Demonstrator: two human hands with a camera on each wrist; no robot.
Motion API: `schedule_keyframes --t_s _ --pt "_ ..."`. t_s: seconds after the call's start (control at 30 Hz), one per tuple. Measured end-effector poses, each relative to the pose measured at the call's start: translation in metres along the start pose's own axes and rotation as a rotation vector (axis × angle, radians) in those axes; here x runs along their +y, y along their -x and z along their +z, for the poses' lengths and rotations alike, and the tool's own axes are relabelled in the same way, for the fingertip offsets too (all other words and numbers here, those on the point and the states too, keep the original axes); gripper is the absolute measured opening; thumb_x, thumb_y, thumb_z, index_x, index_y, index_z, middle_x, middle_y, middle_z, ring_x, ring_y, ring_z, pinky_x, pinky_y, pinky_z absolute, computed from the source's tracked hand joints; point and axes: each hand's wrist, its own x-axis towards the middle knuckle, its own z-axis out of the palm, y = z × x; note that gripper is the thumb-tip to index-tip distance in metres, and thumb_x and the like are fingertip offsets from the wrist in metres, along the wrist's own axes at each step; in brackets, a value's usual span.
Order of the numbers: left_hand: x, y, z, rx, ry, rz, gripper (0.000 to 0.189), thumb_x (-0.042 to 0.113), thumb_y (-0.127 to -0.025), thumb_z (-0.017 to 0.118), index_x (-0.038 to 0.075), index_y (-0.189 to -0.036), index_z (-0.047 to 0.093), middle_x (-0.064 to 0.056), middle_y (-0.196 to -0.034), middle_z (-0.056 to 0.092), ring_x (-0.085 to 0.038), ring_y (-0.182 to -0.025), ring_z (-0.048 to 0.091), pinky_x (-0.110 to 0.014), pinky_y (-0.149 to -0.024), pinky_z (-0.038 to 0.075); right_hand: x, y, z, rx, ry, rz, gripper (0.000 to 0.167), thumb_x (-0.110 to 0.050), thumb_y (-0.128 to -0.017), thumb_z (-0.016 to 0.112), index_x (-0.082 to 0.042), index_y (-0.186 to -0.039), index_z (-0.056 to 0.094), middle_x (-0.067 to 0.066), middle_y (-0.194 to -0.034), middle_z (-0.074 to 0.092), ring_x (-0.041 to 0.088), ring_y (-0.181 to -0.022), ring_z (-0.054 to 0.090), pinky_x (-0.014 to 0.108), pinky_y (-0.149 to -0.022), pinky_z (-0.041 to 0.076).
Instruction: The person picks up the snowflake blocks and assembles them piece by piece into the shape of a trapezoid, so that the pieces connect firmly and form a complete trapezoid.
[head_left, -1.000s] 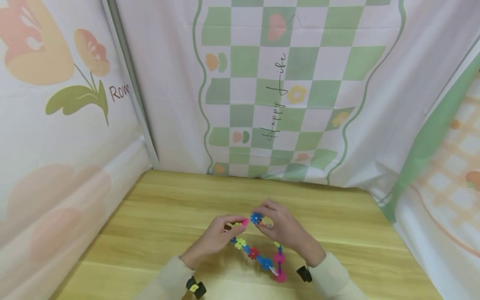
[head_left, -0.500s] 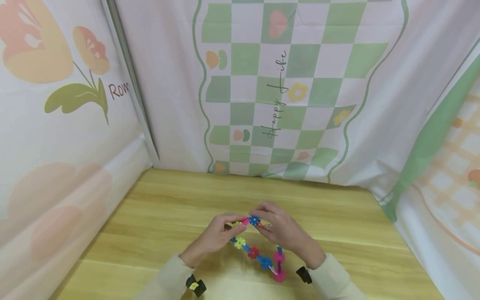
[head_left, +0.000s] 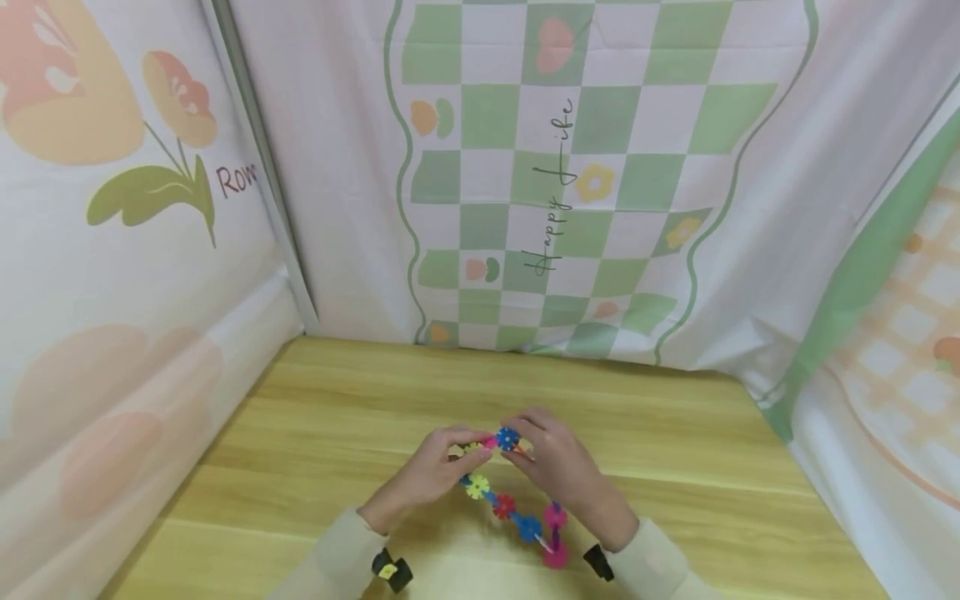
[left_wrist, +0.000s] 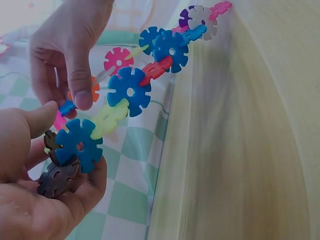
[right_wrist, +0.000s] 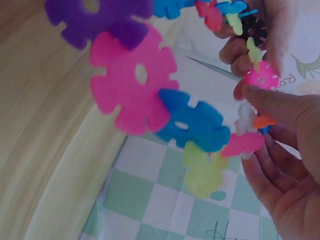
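Note:
A chain of slotted plastic snowflake discs hangs in a loop between both hands, with a red disc (head_left: 504, 506) and a yellow disc (head_left: 477, 487) along its lower side. My left hand (head_left: 429, 468) pinches a pink disc (head_left: 490, 442) at one end; brown discs (left_wrist: 59, 179) lie against its fingers. Facing it, my right hand (head_left: 572, 468) pinches a blue disc (head_left: 507, 439) at the other end, next to an orange disc (left_wrist: 95, 90). The blue and pink discs meet edge to edge; whether their slots interlock I cannot tell. Large purple (right_wrist: 100, 20) and pink discs hang near the right wrist camera.
Beneath the hands is a wood-grain table (head_left: 360, 392). A green-and-white checked cloth (head_left: 555, 183) hangs behind it, with printed cloths (head_left: 150, 350) at the sides. Black straps (head_left: 392, 572) are by both wrists.
My right hand has brought the blue disc leftward against the pink disc, then its wrist has shifted slightly left and down. The left hand has stayed nearly still.

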Motion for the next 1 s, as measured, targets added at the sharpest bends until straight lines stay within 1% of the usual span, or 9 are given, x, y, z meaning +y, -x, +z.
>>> schedule_keyframes --t_s 0.07,0.17,0.33,0.47,0.67,0.8,1.0 --pt "0.0004 0.0001 0.0005 -0.004 0.003 -0.004 0.04 0.036 -0.109 0.06 0.011 -0.139 0.069 -0.008 -0.138 0.069 -0.031 -0.127 0.065 -0.037 -0.098 0.062 -0.0025 -0.0002 0.0006 0.018 0.012 -0.004 0.043 -0.005 -0.066 0.099 -0.004 -0.104 0.079 0.005 -0.097 0.075 0.016 -0.087 0.073 0.02 -0.076 0.063" --pt "0.0005 0.0003 0.001 -0.007 0.011 -0.013 0.039 0.035 -0.109 0.06 0.011 -0.138 0.07 -0.007 -0.138 0.069 -0.03 -0.129 0.064 -0.041 -0.101 0.061 -0.0057 -0.0011 0.001 0.027 0.026 -0.032 0.041 -0.001 -0.065 0.099 -0.005 -0.101 0.081 0.006 -0.095 0.076 0.017 -0.086 0.073 0.02 -0.075 0.063" --pt "-0.0019 -0.0003 0.0023 -0.006 0.029 -0.003 0.036 0.031 -0.109 0.061 0.009 -0.135 0.07 -0.011 -0.135 0.069 -0.033 -0.13 0.063 -0.044 -0.101 0.061 -0.009 -0.0027 0.0011 0.004 0.047 -0.06 0.041 0.002 -0.066 0.098 -0.004 -0.104 0.081 0.007 -0.096 0.075 0.016 -0.085 0.072 0.019 -0.071 0.062" --pt "-0.0042 -0.0002 0.0026 -0.016 0.042 0.002 0.034 0.028 -0.109 0.061 0.008 -0.135 0.07 -0.012 -0.135 0.07 -0.033 -0.127 0.064 -0.039 -0.1 0.061 -0.0077 -0.0024 0.002 -0.01 0.077 -0.085 0.042 0.001 -0.067 0.098 -0.003 -0.105 0.082 0.007 -0.095 0.075 0.015 -0.081 0.073 0.018 -0.069 0.061" --pt "-0.0054 -0.0006 0.0014 -0.03 0.04 0.016 0.031 0.024 -0.109 0.061 0.008 -0.132 0.072 -0.012 -0.135 0.072 -0.028 -0.123 0.066 -0.024 -0.094 0.059 -0.0028 -0.0033 0.0019 -0.027 0.094 -0.16 0.044 -0.001 -0.064 0.099 -0.002 -0.104 0.082 0.008 -0.094 0.075 0.015 -0.08 0.074 0.019 -0.07 0.062" --pt "-0.0055 -0.0004 0.0015 -0.032 0.03 0.019 0.029 0.023 -0.108 0.062 0.008 -0.131 0.073 -0.012 -0.133 0.072 -0.026 -0.121 0.066 -0.023 -0.093 0.058 -0.0012 -0.0048 0.0 -0.072 0.107 -0.195 0.043 -0.002 -0.066 0.098 -0.002 -0.106 0.081 0.008 -0.095 0.077 0.014 -0.082 0.074 0.017 -0.072 0.061" --pt "-0.0063 -0.0003 0.0036 -0.038 0.043 0.005 0.028 0.019 -0.107 0.062 0.006 -0.129 0.074 -0.011 -0.129 0.073 -0.016 -0.109 0.067 -0.025 -0.088 0.06 -0.0014 -0.0071 -0.0029 -0.143 0.118 -0.237 0.038 -0.003 -0.071 0.095 -0.002 -0.106 0.081 0.008 -0.096 0.077 0.014 -0.085 0.073 0.013 -0.075 0.06"
